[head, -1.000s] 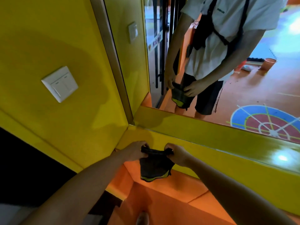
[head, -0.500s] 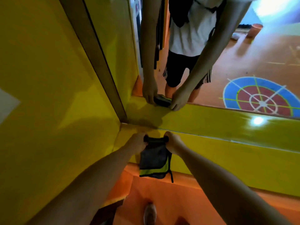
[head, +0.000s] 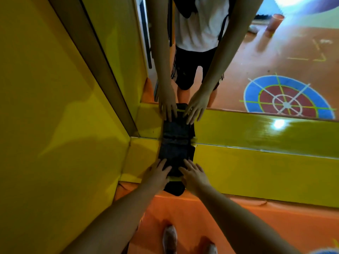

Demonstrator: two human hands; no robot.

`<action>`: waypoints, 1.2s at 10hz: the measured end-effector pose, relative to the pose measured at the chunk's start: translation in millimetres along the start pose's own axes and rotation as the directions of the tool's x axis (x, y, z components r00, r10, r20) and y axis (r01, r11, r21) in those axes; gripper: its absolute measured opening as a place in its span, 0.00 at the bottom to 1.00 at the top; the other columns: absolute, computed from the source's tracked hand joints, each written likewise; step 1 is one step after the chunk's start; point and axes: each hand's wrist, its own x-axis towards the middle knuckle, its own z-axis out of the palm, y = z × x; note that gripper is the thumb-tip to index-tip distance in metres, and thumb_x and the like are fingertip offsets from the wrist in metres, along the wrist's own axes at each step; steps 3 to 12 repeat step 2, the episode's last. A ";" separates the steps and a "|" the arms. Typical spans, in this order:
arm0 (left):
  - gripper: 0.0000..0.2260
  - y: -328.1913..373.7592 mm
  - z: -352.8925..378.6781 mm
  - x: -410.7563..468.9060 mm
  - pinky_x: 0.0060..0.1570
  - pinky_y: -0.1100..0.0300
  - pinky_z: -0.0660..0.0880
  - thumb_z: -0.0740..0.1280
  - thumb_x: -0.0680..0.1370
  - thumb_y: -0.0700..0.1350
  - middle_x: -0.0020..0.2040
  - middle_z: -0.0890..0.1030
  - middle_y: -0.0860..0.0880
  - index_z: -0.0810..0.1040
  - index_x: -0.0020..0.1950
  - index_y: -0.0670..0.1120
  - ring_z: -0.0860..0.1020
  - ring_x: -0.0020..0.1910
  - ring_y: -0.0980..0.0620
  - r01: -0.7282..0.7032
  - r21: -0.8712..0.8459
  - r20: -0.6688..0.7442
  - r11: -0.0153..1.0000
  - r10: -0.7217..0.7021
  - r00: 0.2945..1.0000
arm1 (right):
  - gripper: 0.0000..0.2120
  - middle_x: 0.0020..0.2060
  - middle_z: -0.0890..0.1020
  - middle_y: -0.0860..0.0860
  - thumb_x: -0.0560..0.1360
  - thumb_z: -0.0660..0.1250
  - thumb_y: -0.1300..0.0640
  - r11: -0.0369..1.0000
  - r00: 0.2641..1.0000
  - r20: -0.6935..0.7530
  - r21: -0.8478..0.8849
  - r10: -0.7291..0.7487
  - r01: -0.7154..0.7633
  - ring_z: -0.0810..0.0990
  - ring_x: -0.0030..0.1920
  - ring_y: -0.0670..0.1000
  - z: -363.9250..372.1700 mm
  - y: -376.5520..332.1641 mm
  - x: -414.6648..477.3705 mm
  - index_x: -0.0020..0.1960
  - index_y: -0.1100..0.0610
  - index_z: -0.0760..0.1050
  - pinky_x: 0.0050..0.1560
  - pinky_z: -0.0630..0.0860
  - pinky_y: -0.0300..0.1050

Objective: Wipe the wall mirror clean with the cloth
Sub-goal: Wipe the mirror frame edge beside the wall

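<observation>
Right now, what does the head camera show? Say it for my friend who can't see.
The left hand and right hand press a dark cloth flat with straight fingers on the yellow panel just under the wall mirror. The cloth's top edge meets the mirror, which reflects the arms and an orange floor.

The cloth (head: 174, 155) was matt woven fabric; the mirror (head: 275, 52) was smooth, glossy glass. The yellow wall (head: 256, 171) looked smooth, faintly glossy.

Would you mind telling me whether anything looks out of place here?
The cloth lies spread on the yellow panel below the mirror, only its top edge meeting the glass. The left hand and right hand press it flat there, off the mirror.
</observation>
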 end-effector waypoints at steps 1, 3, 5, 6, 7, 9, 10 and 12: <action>0.33 1.3 15.6 -10.3 0.79 0.46 0.55 0.61 0.85 0.54 0.84 0.37 0.49 0.46 0.85 0.55 0.38 0.83 0.44 -0.006 0.023 0.019 1.000 0.005 1.000 | 0.32 0.83 0.36 0.52 0.86 0.56 0.47 1.000 1.000 0.027 0.002 -0.004 0.004 0.36 0.83 0.53 19.6 -3.8 -15.0 0.85 0.50 0.45 0.82 0.44 0.54; 0.31 6.7 14.7 -21.5 0.80 0.45 0.53 0.57 0.86 0.55 0.84 0.37 0.49 0.45 0.85 0.56 0.38 0.83 0.44 0.023 0.006 0.006 1.000 -0.023 1.000 | 0.32 0.82 0.35 0.51 0.87 0.54 0.45 1.000 1.000 0.023 0.014 0.013 -0.013 0.36 0.83 0.53 20.1 -1.3 -27.3 0.85 0.49 0.42 0.82 0.43 0.55; 0.31 6.7 14.7 -21.5 0.80 0.45 0.53 0.57 0.86 0.55 0.84 0.37 0.49 0.45 0.85 0.56 0.38 0.83 0.44 0.023 0.006 0.006 1.000 -0.023 1.000 | 0.32 0.82 0.35 0.51 0.87 0.54 0.45 1.000 1.000 0.023 0.014 0.013 -0.013 0.36 0.83 0.53 20.1 -1.3 -27.3 0.85 0.49 0.42 0.82 0.43 0.55; 0.31 6.7 14.7 -21.5 0.80 0.45 0.53 0.57 0.86 0.55 0.84 0.37 0.49 0.45 0.85 0.56 0.38 0.83 0.44 0.023 0.006 0.006 1.000 -0.023 1.000 | 0.32 0.82 0.35 0.51 0.87 0.54 0.45 1.000 1.000 0.023 0.014 0.013 -0.013 0.36 0.83 0.53 20.1 -1.3 -27.3 0.85 0.49 0.42 0.82 0.43 0.55; 0.31 6.7 14.7 -21.5 0.80 0.45 0.53 0.57 0.86 0.55 0.84 0.37 0.49 0.45 0.85 0.56 0.38 0.83 0.44 0.023 0.006 0.006 1.000 -0.023 1.000 | 0.32 0.82 0.35 0.51 0.87 0.54 0.45 1.000 1.000 0.023 0.014 0.013 -0.013 0.36 0.83 0.53 20.1 -1.3 -27.3 0.85 0.49 0.42 0.82 0.43 0.55; 0.31 6.7 14.7 -21.5 0.80 0.45 0.53 0.57 0.86 0.55 0.84 0.37 0.49 0.45 0.85 0.56 0.38 0.83 0.44 0.023 0.006 0.006 1.000 -0.023 1.000 | 0.32 0.82 0.35 0.51 0.87 0.54 0.45 1.000 1.000 0.023 0.014 0.013 -0.013 0.36 0.83 0.53 20.1 -1.3 -27.3 0.85 0.49 0.42 0.82 0.43 0.55; 0.31 6.7 14.7 -21.5 0.80 0.45 0.53 0.57 0.86 0.55 0.84 0.37 0.49 0.45 0.85 0.56 0.38 0.83 0.44 0.023 0.006 0.006 1.000 -0.023 1.000 | 0.32 0.82 0.35 0.51 0.87 0.54 0.45 1.000 1.000 0.023 0.014 0.013 -0.013 0.36 0.83 0.53 20.1 -1.3 -27.3 0.85 0.49 0.42 0.82 0.43 0.55; 0.31 6.7 14.7 -21.5 0.80 0.45 0.53 0.57 0.86 0.55 0.84 0.37 0.49 0.45 0.85 0.56 0.38 0.83 0.44 0.023 0.006 0.006 1.000 -0.023 1.000 | 0.32 0.82 0.35 0.51 0.87 0.54 0.45 1.000 1.000 0.023 0.014 0.013 -0.013 0.36 0.83 0.53 20.1 -1.3 -27.3 0.85 0.49 0.42 0.82 0.43 0.55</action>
